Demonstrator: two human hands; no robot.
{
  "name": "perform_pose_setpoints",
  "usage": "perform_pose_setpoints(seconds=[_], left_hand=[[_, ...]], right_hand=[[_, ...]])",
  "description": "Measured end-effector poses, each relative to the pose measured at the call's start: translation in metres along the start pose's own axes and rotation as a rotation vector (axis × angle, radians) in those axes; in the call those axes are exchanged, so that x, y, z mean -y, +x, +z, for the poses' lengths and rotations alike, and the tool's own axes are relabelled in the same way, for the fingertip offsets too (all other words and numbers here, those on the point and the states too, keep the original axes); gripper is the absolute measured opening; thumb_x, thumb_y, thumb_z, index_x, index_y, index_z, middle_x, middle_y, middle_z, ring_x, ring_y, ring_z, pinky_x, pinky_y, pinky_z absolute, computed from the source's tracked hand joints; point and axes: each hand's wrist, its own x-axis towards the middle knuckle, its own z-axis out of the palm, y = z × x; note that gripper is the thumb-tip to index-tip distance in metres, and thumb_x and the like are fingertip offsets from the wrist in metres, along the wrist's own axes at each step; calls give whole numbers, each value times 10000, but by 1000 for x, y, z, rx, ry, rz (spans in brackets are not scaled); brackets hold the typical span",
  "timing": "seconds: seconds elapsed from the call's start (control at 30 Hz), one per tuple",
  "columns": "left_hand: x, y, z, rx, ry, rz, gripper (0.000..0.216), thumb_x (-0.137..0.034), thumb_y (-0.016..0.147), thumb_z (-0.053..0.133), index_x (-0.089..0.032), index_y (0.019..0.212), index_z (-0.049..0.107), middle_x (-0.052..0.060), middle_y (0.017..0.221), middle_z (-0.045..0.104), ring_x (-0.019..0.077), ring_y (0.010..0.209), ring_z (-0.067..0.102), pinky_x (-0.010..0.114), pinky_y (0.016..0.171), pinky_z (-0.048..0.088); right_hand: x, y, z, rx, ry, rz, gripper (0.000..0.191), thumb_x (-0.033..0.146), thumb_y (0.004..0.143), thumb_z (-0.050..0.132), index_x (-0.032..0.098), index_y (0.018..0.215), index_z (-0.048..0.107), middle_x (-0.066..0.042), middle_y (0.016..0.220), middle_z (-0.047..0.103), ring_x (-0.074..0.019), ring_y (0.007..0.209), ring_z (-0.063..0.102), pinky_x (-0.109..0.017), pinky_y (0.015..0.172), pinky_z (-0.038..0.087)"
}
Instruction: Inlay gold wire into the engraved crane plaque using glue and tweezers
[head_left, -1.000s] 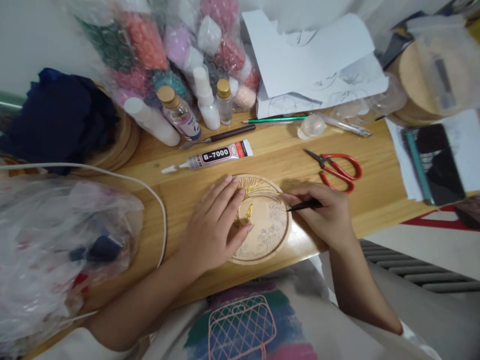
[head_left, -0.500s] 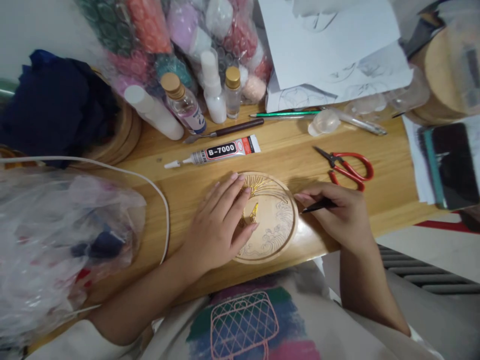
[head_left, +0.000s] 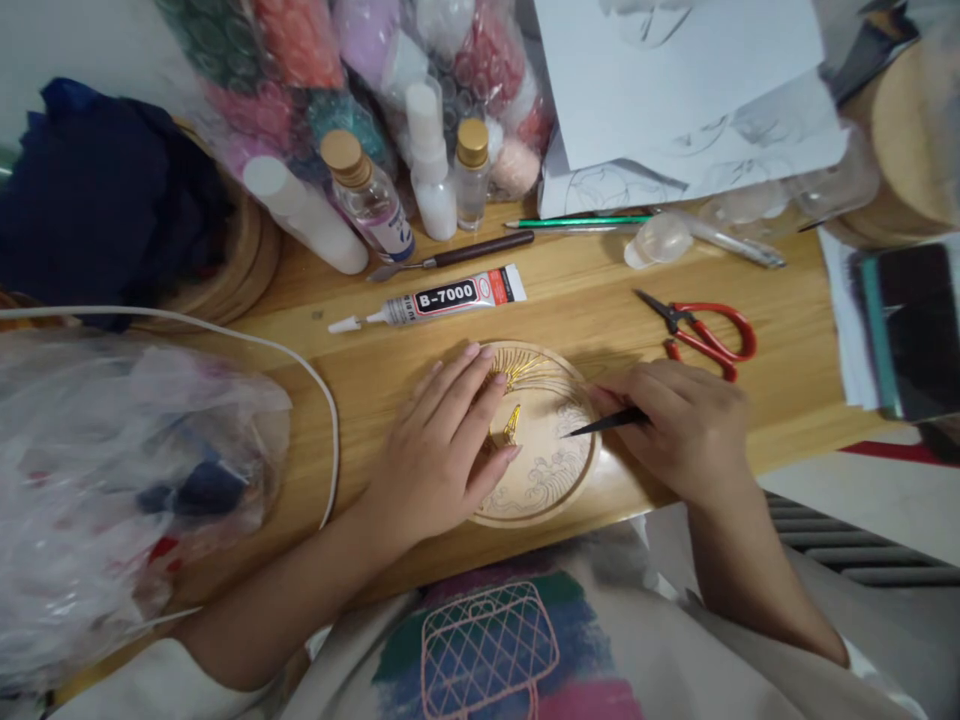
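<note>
My left hand [head_left: 442, 445] lies flat over the left side of a round wooden plate [head_left: 536, 515], fingers stretched out, pressing on it. Gold wire [head_left: 517, 375] follows part of the drawn lines near the top, and a small gold wire shape [head_left: 513, 425] sits beside my left thumb. Printed wave lines cover the plate's right and lower parts. In my right hand [head_left: 679, 430] is a pair of slim black tweezers [head_left: 607, 422]. Their pointed tip is over the plate's right side; whether it touches the wood, I cannot tell.
Behind the plate lies a B-7000 glue tube [head_left: 454, 297], with a dark-handled spatula [head_left: 472, 250] and small bottles [head_left: 375, 205] beyond. Red-handled cutters [head_left: 705, 330] lie right of it. A white cable [head_left: 315, 380] and plastic bag [head_left: 142, 480] are at left, a phone [head_left: 911, 330] at right.
My right hand has turned the tweezers so that their tip now reaches left over the plate instead of stopping at its rim. My left hand stays on the plate.
</note>
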Motion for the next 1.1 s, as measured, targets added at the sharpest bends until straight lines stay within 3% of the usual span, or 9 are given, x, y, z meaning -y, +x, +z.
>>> perform_pose_setpoints(seconds=[0.2, 0.43, 0.87, 1.1], left_hand=[[0, -1, 1, 0, -15, -13, 497, -329, 941, 524, -120, 1380, 421, 206, 1460, 481, 322, 1423, 385, 548, 1147, 369], [0, 0, 0, -3, 6, -2, 474, -326, 940, 529, -64, 1329, 466, 235, 1428, 505, 339, 1401, 413, 531, 1134, 394], [0, 0, 0, 1, 12, 0, 475, -328, 941, 522, -73, 1337, 457, 227, 1423, 514, 333, 1394, 425, 535, 1124, 403], [0, 1, 0, -1, 16, 5, 472, -325, 938, 530, -62, 1324, 467, 233, 1417, 517, 335, 1392, 426, 531, 1126, 402]], right_hand=[[0, 3, -1, 8, 7, -15, 320, 247, 912, 579, 187, 600, 614, -7, 532, 604, -130, 520, 532, -266, 509, 361], [-2, 2, 0, 16, 3, -27, 305, 262, 918, 580, 190, 626, 631, -11, 551, 619, -140, 531, 540, -281, 520, 369], [-4, 2, 1, 73, 2, -4, 311, 264, 914, 580, 219, 607, 603, -5, 565, 622, -146, 546, 538, -286, 536, 375], [-3, 3, 0, 33, 29, -29, 287, 249, 906, 599, 214, 621, 604, -2, 547, 603, -142, 533, 523, -283, 524, 374]])
